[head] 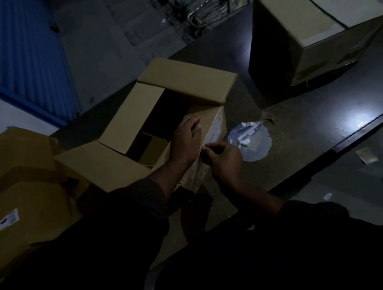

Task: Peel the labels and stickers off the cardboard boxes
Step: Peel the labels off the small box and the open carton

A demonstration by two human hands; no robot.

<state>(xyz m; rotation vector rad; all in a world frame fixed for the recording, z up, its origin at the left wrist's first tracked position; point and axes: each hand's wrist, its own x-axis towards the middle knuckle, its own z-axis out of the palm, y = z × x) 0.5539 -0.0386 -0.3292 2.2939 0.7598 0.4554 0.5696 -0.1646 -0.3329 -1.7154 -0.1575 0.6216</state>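
The person is wearing dark long sleeves, pushed back on both forearms and leaving the wrists bare. The left hand (pixel 186 140) and right hand (pixel 223 159) are showing no gloves. Dim lighting is hiding any rings or markings.

Left hand (pixel 186 140) flat, palm down, fingers extended. Right hand (pixel 223 156) curled, fingertips pinched together beside left wrist.
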